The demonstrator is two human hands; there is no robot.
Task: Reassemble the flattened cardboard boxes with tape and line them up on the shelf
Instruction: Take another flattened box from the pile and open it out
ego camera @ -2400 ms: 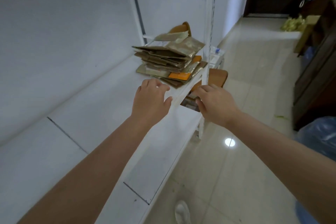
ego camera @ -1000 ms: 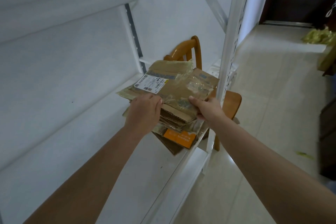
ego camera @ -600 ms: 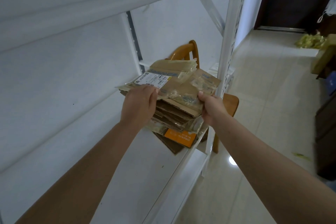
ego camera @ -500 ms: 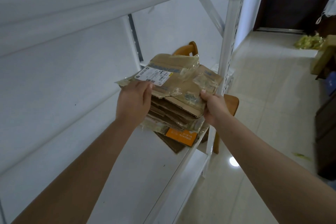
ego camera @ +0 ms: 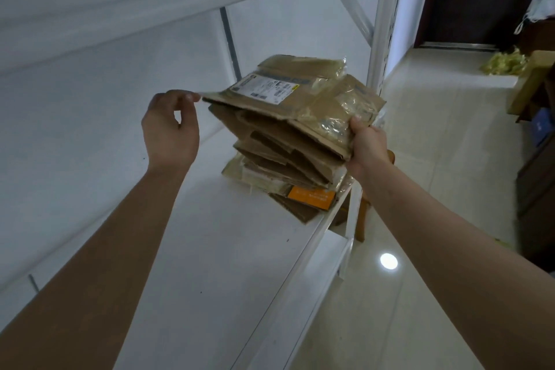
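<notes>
Over one shelf point(ego camera: 210, 264), two hands point(ego camera: 171, 129) grip stacked flattened boxes point(ego camera: 294, 129).

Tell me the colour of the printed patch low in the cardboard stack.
Orange patch, seen in the head view.

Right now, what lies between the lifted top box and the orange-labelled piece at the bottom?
Head view: several more flattened cardboard pieces, fanned out between the top box and the orange-labelled piece.

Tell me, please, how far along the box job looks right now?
Barely begun. Done: nothing; no assembled box stands on the shelf. In hand: the right hand grips the top flat box, and the left hand pinches its corner. Left: the stack still lies flat, untaped; no tape is in view.
</notes>
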